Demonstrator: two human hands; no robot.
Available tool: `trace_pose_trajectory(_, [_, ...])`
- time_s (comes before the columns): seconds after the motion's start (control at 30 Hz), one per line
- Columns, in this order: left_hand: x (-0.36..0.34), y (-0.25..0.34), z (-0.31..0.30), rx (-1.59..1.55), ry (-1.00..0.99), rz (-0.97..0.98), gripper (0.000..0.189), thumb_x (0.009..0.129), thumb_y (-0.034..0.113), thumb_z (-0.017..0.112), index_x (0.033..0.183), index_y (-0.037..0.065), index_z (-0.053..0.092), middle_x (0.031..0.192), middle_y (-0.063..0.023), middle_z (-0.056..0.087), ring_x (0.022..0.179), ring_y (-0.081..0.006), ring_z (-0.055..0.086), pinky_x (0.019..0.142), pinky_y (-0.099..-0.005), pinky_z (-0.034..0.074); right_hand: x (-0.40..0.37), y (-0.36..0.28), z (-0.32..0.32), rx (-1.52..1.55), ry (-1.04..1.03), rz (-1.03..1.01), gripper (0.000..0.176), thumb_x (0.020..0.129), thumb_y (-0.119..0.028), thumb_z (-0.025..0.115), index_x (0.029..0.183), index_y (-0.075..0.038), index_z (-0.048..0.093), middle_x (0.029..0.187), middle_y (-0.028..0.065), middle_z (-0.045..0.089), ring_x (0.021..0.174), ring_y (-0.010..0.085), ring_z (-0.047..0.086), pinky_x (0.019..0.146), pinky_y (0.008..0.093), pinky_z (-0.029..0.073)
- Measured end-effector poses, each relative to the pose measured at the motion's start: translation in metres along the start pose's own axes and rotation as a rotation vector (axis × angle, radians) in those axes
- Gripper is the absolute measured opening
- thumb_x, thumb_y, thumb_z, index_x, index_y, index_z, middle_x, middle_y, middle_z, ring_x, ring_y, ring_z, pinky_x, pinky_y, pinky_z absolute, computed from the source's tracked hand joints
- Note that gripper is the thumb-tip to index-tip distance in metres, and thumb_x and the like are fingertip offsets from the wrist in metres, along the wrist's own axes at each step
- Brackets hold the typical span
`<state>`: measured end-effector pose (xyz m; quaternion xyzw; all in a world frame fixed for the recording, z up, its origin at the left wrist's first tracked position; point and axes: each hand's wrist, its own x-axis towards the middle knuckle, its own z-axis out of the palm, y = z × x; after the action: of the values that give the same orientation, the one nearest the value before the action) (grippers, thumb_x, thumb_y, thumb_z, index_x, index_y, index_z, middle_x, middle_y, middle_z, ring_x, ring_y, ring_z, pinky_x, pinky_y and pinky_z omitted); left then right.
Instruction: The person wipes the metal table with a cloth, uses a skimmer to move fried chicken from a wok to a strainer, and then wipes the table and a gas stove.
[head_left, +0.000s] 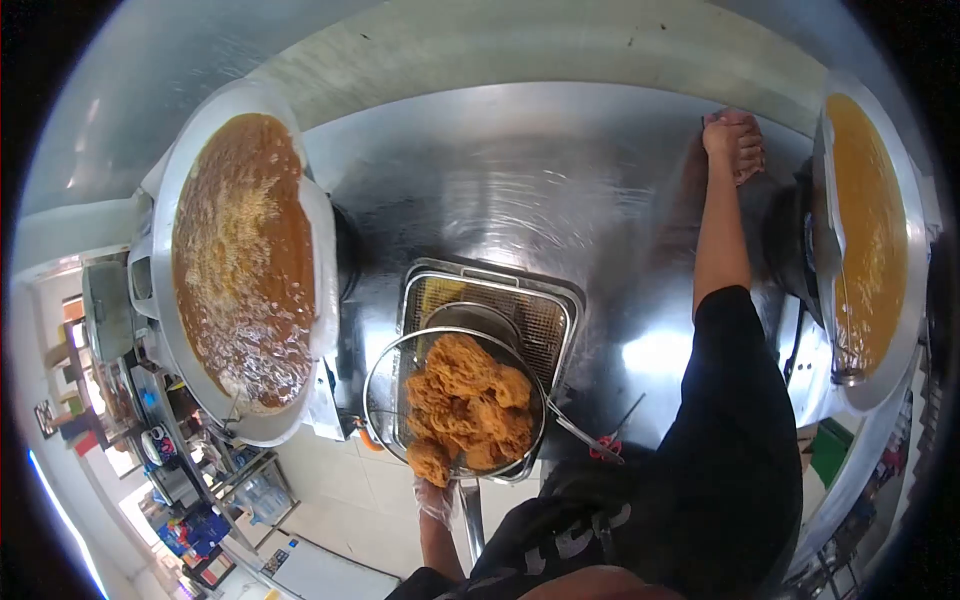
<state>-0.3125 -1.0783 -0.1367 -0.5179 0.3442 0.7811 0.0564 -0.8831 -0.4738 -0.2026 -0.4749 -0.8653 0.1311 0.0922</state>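
Note:
A round wire strainer [372, 385] heaped with crisp golden fried chicken [470, 400] is in front of my body, over a rectangular wire basket [570, 320]. My left hand [433, 497], in a clear plastic glove, is at the strainer's near edge, beside its metal handle [472, 520]. A piece of chicken at the rim hides its fingers, so what they grip cannot be seen. My right arm stretches far forward over the steel counter. At its end my bare right hand [735, 145] is closed near the back wall; anything inside the fingers is too hidden to make out.
A large pan of bubbling brown oil [240, 270] stands on the left. Another pan of lighter oil [868, 240] is at the right. Red-handled scissors [607, 447] and tongs [580, 432] lie near the counter's front edge. Shelves with containers [200, 470] are at lower left.

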Motion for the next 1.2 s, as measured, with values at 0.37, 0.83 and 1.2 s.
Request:
trace_pose_trajectory(0.37, [-0.013, 0.006, 0.037, 0.036, -0.007, 0.034, 0.037, 0.092, 0.029, 0.052, 0.123, 0.01, 0.048, 0.118, -0.0077, 0.058, 0.102, -0.0231, 0.059, 0.08, -0.0383, 0.055, -0.271, -0.257, 0.02, 0.06, -0.5, -1.334, 0.048, 0.075, -0.02, 0.052, 0.122, -0.01, 0.052, 0.127, 0.0159, 0.048, 0.124, 0.0354, 0.037, 0.102, 0.0536, 0.026])
trace_pose_trajectory(0.83, [-0.026, 0.008, 0.049, 0.235, -0.138, 0.108, 0.065, 0.082, 0.032, 0.068, 0.134, 0.008, 0.038, 0.13, -0.0072, 0.048, 0.116, -0.0218, 0.049, 0.1, -0.0377, 0.043, -0.104, -0.051, -0.048, 0.135, -0.191, -0.499, 0.052, 0.091, -0.038, 0.041, 0.14, -0.024, 0.034, 0.149, 0.0048, 0.024, 0.137, 0.0266, 0.022, 0.103, 0.0668, 0.016])
trace_pose_trajectory(1.2, [-0.01, 0.007, 0.017, 0.215, -0.065, 0.106, 0.047, 0.086, 0.025, 0.064, 0.125, 0.006, 0.046, 0.123, -0.0078, 0.054, 0.109, -0.0225, 0.055, 0.093, -0.0374, 0.05, -0.176, -0.021, 0.003, 0.198, 0.132, -0.95, 0.049, 0.089, -0.025, 0.045, 0.135, -0.011, 0.04, 0.135, 0.0166, 0.043, 0.128, 0.0329, 0.034, 0.108, 0.0457, 0.023])
